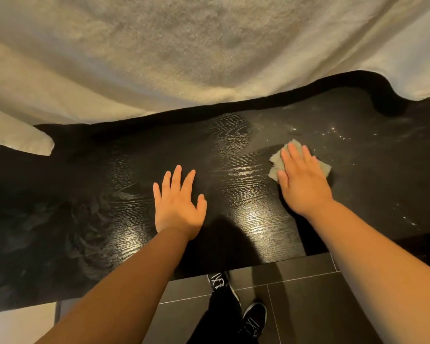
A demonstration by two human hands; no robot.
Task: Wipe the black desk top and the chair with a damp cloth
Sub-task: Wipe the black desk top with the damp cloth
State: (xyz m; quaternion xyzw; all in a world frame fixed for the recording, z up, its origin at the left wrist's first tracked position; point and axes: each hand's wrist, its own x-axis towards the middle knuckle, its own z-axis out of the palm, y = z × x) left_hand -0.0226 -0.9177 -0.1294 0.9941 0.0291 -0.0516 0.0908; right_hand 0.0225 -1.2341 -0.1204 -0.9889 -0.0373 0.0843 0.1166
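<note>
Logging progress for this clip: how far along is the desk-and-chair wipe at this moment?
Looks done: the middle band of the black desk top shines wet, grain clear. In hand: the right hand presses the cloth flat at that band's edge; the left hand is spread over the desk. Left: the speckled patch beyond the cloth, probably the smeared left end, and the chair, not in view.

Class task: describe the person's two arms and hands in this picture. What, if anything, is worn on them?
The left forearm and right forearm are bare to the picture's edge: no sleeves show. The left hand and right hand wear no gloves; no rings, watch or bracelets are visible.
</note>
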